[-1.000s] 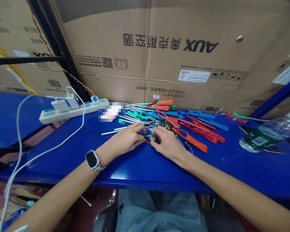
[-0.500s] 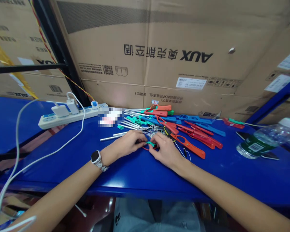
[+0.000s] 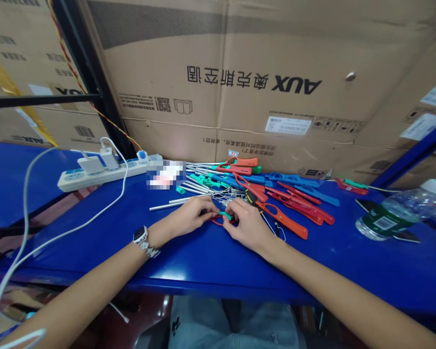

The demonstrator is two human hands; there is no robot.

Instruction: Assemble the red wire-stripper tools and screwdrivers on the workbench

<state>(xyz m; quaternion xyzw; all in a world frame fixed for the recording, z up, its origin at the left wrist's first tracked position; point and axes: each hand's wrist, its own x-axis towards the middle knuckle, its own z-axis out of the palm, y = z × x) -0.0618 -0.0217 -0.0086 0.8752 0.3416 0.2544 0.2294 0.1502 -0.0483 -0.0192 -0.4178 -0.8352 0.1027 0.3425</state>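
A small green plastic piece is between my fingertips, over a red lighter handle shell that lies on the table. My left hand is closed, thumb and fingertips pinching the piece's left end. On its other side, my right hand is closed too, thumb and fingers gripping the piece and hiding part of it. Just beyond the hands is a heap of lighter parts: metal tubes, green plastic parts and an orange handle shell. A yellow-and-black screwdriver rests beside my right hand.
Blue handle shells and red handle shells lie to the right. A white power strip with plugs and cables stands at left. At right a water bottle lies tilted on a dark flat object. A large cardboard box stands behind.
My left hand and wrist have shifted slightly left, and more of the red shell shows between the hands. The right hand stays nearly in place on the green piece.
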